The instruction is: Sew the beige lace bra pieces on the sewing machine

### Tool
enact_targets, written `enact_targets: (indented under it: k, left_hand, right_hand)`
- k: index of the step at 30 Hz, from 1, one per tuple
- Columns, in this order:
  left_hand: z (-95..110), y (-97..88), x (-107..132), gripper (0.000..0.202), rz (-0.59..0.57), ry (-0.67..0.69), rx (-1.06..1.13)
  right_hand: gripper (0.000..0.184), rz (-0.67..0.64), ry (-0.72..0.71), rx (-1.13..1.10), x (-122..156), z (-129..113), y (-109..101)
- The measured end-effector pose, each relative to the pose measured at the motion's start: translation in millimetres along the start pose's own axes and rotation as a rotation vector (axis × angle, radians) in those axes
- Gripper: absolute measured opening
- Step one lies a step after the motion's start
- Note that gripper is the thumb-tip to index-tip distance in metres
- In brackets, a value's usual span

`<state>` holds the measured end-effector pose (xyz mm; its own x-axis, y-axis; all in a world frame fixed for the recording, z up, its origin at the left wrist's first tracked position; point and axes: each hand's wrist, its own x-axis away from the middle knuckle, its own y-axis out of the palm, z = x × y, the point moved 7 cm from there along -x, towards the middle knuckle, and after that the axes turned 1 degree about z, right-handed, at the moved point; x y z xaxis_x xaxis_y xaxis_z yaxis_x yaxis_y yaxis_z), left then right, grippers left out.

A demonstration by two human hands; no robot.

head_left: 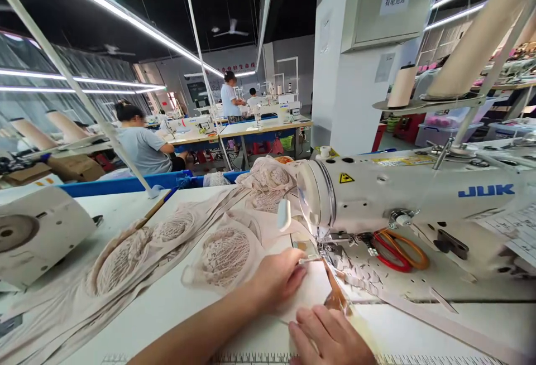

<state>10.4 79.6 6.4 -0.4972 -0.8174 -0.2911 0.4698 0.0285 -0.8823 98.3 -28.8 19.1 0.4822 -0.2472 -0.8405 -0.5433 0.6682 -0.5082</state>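
My left hand (278, 278) lies flat with fingers stretched out on pale beige fabric (312, 289), pressing it toward the needle area (320, 245) of a white JUKI sewing machine (419, 192). At the bottom edge, my right hand (330, 337) rests on the same fabric, fingers together and flat, beside a brown strip (335, 292) running to the presser foot. Beige lace bra cups (221, 253) lie just left of my left hand.
More lace garments (125, 259) trail across the white table (176, 303) to the left. Red and orange scissors (397, 248) lie on the machine bed. Thread cones (402, 86) stand at the right. Other people sit and stand at tables behind.
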Motion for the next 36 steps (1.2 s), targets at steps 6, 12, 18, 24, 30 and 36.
enact_targets:
  k: [6,12,18,24,30,36]
  left_hand:
    - [15.7,-6.2,3.4,0.027,0.007,0.289,-0.236]
    - [22.9,0.4,11.3,0.035,-0.082,0.508,-0.193]
    - [40.2,-14.5,23.6,0.046,-0.151,0.367,-0.074]
    - [49.0,6.4,28.6,0.060,-0.139,0.312,-0.188]
    - [49.1,14.1,19.7,0.058,-0.161,0.304,-0.226]
    - [54.8,9.9,15.0,0.052,-0.206,0.317,-0.280]
  right_hand:
    - [0.023,-0.194,0.057,0.109,-9.0,-11.0,13.1]
    - [0.028,-0.253,0.035,0.038,-3.8,6.2,-2.9]
    - [0.027,-0.320,0.083,-0.048,6.5,38.0,-22.2]
    - [0.033,-0.356,0.130,-0.095,15.7,61.5,-31.5]
    - [0.036,-0.352,0.170,-0.169,19.0,65.3,-30.4]
    - [0.035,-0.343,0.193,-0.141,19.6,66.3,-28.4]
